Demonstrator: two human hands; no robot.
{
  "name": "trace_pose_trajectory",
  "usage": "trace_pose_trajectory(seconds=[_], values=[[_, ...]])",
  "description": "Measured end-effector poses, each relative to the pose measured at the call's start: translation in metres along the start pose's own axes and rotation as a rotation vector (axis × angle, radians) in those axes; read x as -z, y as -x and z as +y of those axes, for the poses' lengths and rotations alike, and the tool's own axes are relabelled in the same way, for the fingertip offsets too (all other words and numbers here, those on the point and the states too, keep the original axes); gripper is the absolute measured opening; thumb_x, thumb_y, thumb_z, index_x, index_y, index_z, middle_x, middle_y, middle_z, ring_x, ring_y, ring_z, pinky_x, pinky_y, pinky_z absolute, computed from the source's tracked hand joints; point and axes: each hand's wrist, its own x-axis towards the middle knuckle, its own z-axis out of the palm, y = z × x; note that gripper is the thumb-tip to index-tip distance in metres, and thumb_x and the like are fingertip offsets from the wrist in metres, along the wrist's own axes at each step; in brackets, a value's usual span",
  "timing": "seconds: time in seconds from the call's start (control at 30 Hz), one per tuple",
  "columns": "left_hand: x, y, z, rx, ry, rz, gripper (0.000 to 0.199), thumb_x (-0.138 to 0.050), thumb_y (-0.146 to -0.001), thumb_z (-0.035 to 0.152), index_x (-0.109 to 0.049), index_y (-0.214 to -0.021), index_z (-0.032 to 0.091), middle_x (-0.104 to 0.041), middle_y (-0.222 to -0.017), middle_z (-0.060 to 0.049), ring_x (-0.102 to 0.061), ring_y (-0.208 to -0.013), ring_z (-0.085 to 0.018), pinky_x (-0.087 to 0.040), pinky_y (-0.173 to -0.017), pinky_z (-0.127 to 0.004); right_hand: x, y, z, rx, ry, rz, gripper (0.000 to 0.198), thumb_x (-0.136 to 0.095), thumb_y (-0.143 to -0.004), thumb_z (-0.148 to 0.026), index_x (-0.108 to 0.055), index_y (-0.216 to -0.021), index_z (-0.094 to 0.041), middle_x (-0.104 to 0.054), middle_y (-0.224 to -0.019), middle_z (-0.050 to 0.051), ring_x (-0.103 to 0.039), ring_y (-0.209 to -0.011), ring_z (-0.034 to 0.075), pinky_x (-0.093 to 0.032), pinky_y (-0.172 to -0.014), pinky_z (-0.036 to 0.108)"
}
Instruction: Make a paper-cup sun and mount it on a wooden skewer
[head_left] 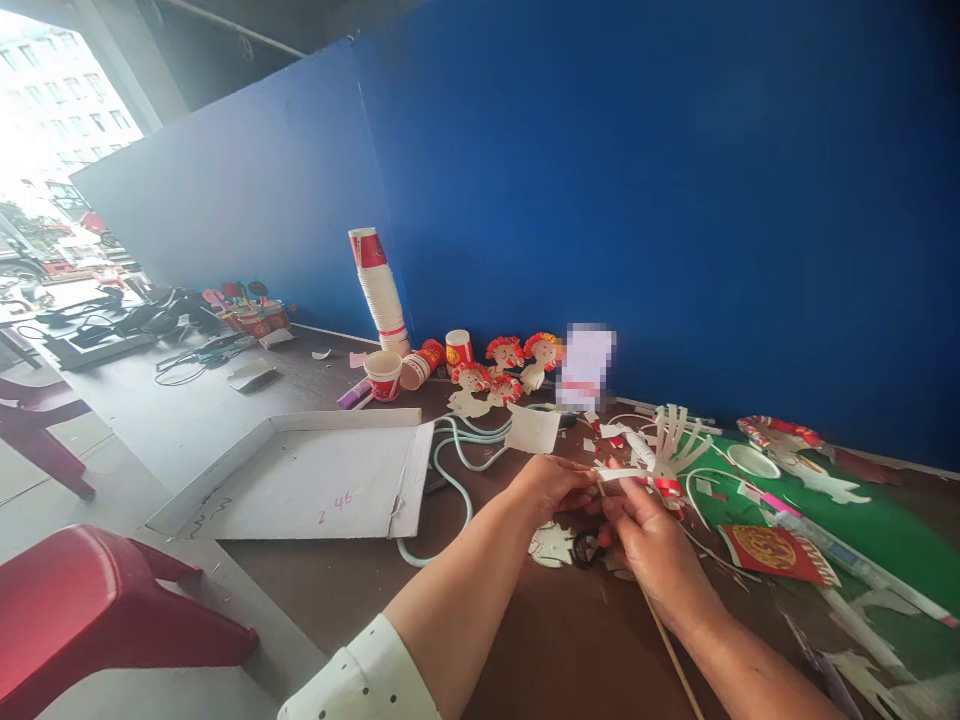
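My left hand (pixel 559 485) is closed, its fingertips pinching the end of a white paper strip (pixel 621 474). Close beside it, my right hand (pixel 649 535) is closed around a thin wooden stick (pixel 671 650), which slants down toward the front edge of the view. The top of the stick meets the strip between both hands. Just beyond my right hand is a cut paper cup piece (pixel 675 455) with fringed white strips and a red band. Under the hands lie a white paper cutout (pixel 553 545) and a dark round roll (pixel 585 550), partly hidden.
A shallow white box lid (pixel 300 490) lies left, near a pale cable (pixel 469 500). Stacked paper cups (pixel 381 300) and red-maned paper figures (pixel 540 360) stand by the blue partition (pixel 637 180). A green mat (pixel 825 500) with a utility knife (pixel 855 555) is right; a red stool (pixel 97 610) stands front left.
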Motion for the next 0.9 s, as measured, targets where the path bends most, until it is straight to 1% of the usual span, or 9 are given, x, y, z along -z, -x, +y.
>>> trace_pose_trajectory(seconds=[0.07, 0.2, 0.27, 0.4, 0.57, 0.7, 0.8, 0.9], values=[[-0.001, 0.000, 0.000, -0.006, -0.017, 0.018, 0.006, -0.066, -0.076, 0.009, -0.065, -0.071, 0.009, -0.059, -0.058, 0.001, -0.053, -0.047, -0.004, -0.047, -0.056, -0.017, -0.001, 0.001, 0.000, 0.007, -0.016, 0.001, 0.060, -0.057, -0.077, -0.040, -0.044, -0.134, -0.028, -0.060, -0.059, -0.002, -0.048, -0.046, 0.016, -0.033, -0.040, 0.026], [0.000, -0.001, -0.001, -0.021, -0.040, 0.043, 0.004, -0.070, -0.072, 0.010, -0.066, -0.071, 0.009, -0.061, -0.061, 0.000, -0.054, -0.050, -0.005, -0.048, -0.060, -0.019, -0.003, 0.003, -0.005, -0.002, -0.015, -0.001, 0.050, -0.057, -0.076, -0.038, -0.053, -0.124, -0.025, -0.055, -0.051, -0.003, -0.044, -0.042, 0.016, -0.032, -0.038, 0.026], [0.000, -0.001, -0.001, -0.036, -0.046, 0.037, 0.004, -0.070, -0.072, 0.011, -0.067, -0.072, 0.010, -0.062, -0.062, 0.000, -0.054, -0.050, -0.006, -0.048, -0.060, -0.020, -0.004, 0.005, -0.008, 0.004, 0.005, 0.003, 0.049, -0.055, -0.077, -0.037, -0.053, -0.124, -0.025, -0.053, -0.050, -0.004, -0.043, -0.041, 0.016, -0.032, -0.038, 0.026], [0.000, -0.001, -0.002, -0.054, -0.083, 0.041, 0.003, -0.068, -0.073, 0.012, -0.067, -0.072, 0.010, -0.061, -0.059, 0.000, -0.053, -0.046, -0.006, -0.046, -0.054, -0.020, -0.005, 0.006, -0.011, 0.020, 0.042, 0.015, 0.051, -0.052, -0.079, -0.035, -0.048, -0.129, -0.025, -0.056, -0.054, -0.004, -0.044, -0.044, 0.016, -0.035, -0.039, 0.026], [-0.002, 0.001, -0.001, -0.070, -0.123, 0.076, 0.003, -0.065, -0.073, 0.013, -0.066, -0.071, 0.011, -0.059, -0.055, 0.001, -0.051, -0.045, -0.006, -0.041, -0.048, -0.018, -0.006, 0.007, -0.013, 0.032, 0.034, 0.024, 0.049, -0.052, -0.079, -0.036, -0.049, -0.127, -0.023, -0.052, -0.050, -0.004, -0.044, -0.042, 0.016, -0.034, -0.038, 0.026], [-0.001, 0.000, -0.001, -0.058, -0.099, 0.044, 0.006, -0.065, -0.073, 0.013, -0.063, -0.067, 0.011, -0.056, -0.053, 0.002, -0.050, -0.044, -0.007, -0.043, -0.050, -0.020, -0.007, 0.007, -0.012, 0.040, 0.041, 0.022, 0.045, -0.054, -0.079, -0.038, -0.053, -0.121, -0.023, -0.054, -0.049, -0.005, -0.043, -0.039, 0.015, -0.033, -0.037, 0.025], [-0.001, -0.003, -0.003, -0.070, -0.126, 0.050, 0.011, -0.065, -0.071, 0.013, -0.061, -0.062, 0.012, -0.054, -0.052, 0.002, -0.048, -0.043, -0.006, -0.043, -0.050, -0.021, -0.007, 0.006, -0.008, 0.033, 0.036, 0.025, 0.041, -0.055, -0.078, -0.039, -0.055, -0.117, -0.024, -0.054, -0.048, -0.004, -0.044, -0.039, 0.015, -0.034, -0.038, 0.026], [-0.001, -0.005, -0.005, -0.090, -0.165, 0.062, 0.014, -0.065, -0.071, 0.015, -0.058, -0.059, 0.012, -0.054, -0.051, 0.002, -0.049, -0.043, -0.007, -0.041, -0.049, -0.021, -0.007, 0.005, -0.004, 0.045, 0.042, 0.011, 0.031, -0.054, -0.080, -0.039, -0.058, -0.107, -0.024, -0.054, -0.050, -0.004, -0.044, -0.040, 0.015, -0.034, -0.039, 0.026]])
